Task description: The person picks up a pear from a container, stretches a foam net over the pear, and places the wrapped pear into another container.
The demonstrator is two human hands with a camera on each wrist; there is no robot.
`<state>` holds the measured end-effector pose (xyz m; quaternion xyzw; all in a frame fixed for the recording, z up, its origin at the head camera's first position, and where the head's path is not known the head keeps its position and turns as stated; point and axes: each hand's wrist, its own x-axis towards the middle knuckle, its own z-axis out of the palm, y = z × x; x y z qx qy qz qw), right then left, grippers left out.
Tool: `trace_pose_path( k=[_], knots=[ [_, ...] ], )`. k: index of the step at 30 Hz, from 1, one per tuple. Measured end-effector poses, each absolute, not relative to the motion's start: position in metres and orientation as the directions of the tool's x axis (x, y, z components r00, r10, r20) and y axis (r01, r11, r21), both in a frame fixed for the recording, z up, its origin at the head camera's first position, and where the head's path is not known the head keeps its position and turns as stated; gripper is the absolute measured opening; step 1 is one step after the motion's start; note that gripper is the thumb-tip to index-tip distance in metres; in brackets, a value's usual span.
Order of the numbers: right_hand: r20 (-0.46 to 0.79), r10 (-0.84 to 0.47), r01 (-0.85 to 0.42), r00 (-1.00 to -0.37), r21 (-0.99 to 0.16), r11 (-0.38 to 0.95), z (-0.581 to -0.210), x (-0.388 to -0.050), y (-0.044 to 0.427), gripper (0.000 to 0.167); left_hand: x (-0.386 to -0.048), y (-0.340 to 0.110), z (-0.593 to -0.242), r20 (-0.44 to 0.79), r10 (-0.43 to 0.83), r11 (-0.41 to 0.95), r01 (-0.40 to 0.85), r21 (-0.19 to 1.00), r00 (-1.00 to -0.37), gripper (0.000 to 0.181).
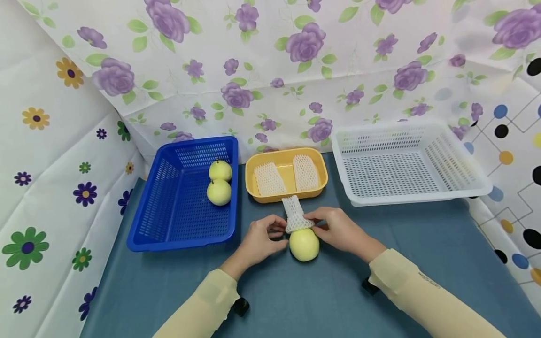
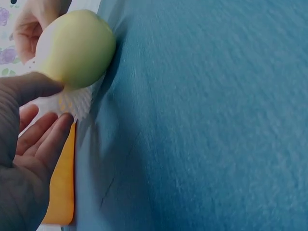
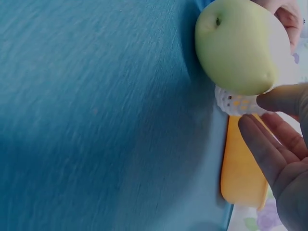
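A pale yellow-green pear point(image 1: 304, 245) rests on the blue tablecloth, a white foam net sleeve point(image 1: 296, 217) flared over its far end. The sleeve's narrow part points away toward the yellow tray. On the pear's right, my right hand point(image 1: 338, 228) pinches the sleeve's edge between thumb and fingers, close to the fruit. My left hand point(image 1: 258, 240) is at the left side, fingers loosely bent beside the sleeve and thumb by the pear. In the left wrist view, that thumb overlaps the pear point(image 2: 79, 50), with a gap between thumb and fingertips; firm contact is unclear.
A yellow tray point(image 1: 249, 185) holding two flat foam net sleeves point(image 1: 269, 179) stands just beyond the hands. At left, a blue basket point(image 1: 169, 202) contains two more pears point(image 1: 219, 192). A white basket point(image 1: 382, 174) stands at back right, near the flowered curtain point(image 1: 270, 70).
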<state>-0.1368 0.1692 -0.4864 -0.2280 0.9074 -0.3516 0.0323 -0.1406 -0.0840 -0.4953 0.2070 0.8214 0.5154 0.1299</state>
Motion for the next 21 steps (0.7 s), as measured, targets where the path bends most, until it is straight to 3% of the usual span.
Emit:
trace_pose_path(
  k=[6,11,17,21],
  knots=[
    [0.007,-0.459,-0.335,-0.888,-0.693,0.638,-0.483,-0.129,0.175,0.047,-0.143,-0.087,-0.494,-0.048,0.553,0.357,0.184,0.916,-0.832,0.051],
    [-0.065,-0.498,-0.327,-0.865,-0.68,0.656,-0.479,-0.123,0.176,0.063,-0.143,-0.085,-0.495,-0.067,0.561,0.392,0.193,0.899,-0.825,0.066],
    [-0.113,-0.501,-0.341,-0.858,-0.603,0.721,-0.477,-0.116,0.172,0.093,-0.143,-0.082,-0.498,-0.034,0.543,0.402,0.224,0.888,-0.839,0.063],
    [-0.084,-0.479,-0.337,-0.874,-0.605,0.721,-0.481,-0.114,0.168,0.098,-0.145,-0.08,-0.5,-0.017,0.535,0.421,0.249,0.872,-0.845,0.06]
  ],
)
